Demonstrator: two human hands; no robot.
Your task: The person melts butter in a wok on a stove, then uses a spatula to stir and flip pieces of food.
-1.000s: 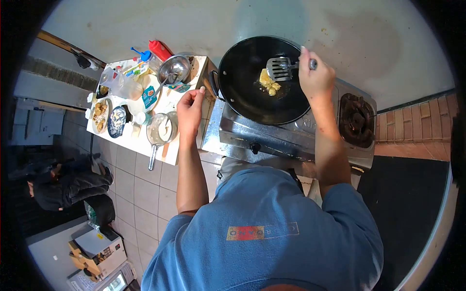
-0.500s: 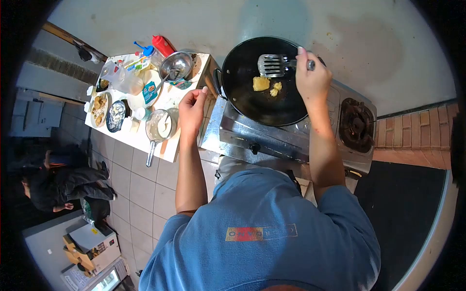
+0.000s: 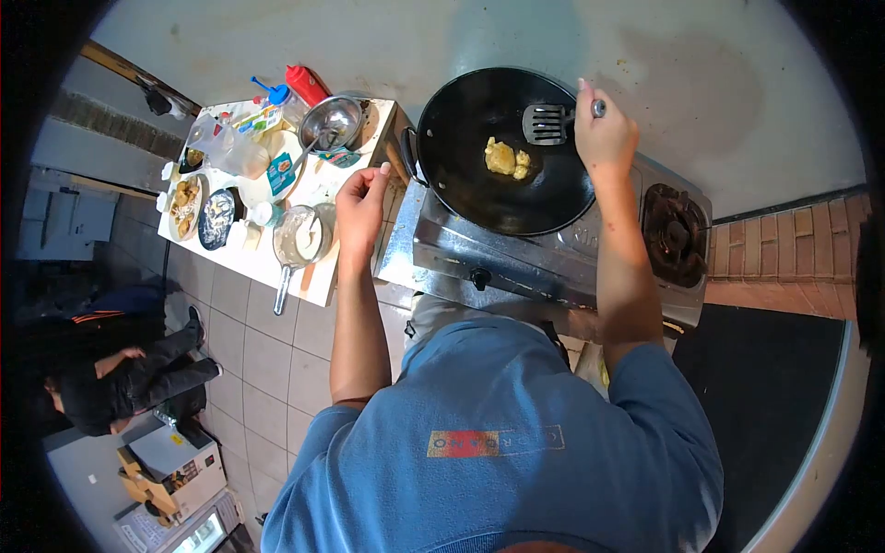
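My right hand (image 3: 606, 136) is closed around the handle of a slotted metal spatula (image 3: 547, 124). The spatula's head hangs over the right part of a black wok (image 3: 479, 207), apart from the food. Two yellow pieces of fried food (image 3: 505, 158), one larger and one smaller, touch each other on the wok's dark bottom. Left of the wok, near its loop handle (image 3: 411, 158), my left hand (image 3: 361, 210) is raised with curled fingers and the thumb against them. Nothing shows in it.
The wok sits on a steel gas stove (image 3: 461, 249), whose bare second burner (image 3: 676, 230) is at right. A white table (image 3: 309, 288) at left bears a steel bowl (image 3: 332, 124), a saucepan (image 3: 301, 237), a red bottle (image 3: 306, 85) and plates. Another person (image 3: 129, 378) is at far left.
The spatula and my right hand have moved right, away from the food. The smaller piece now touches the larger one. My left hand stays nearly still; the other person has shifted.
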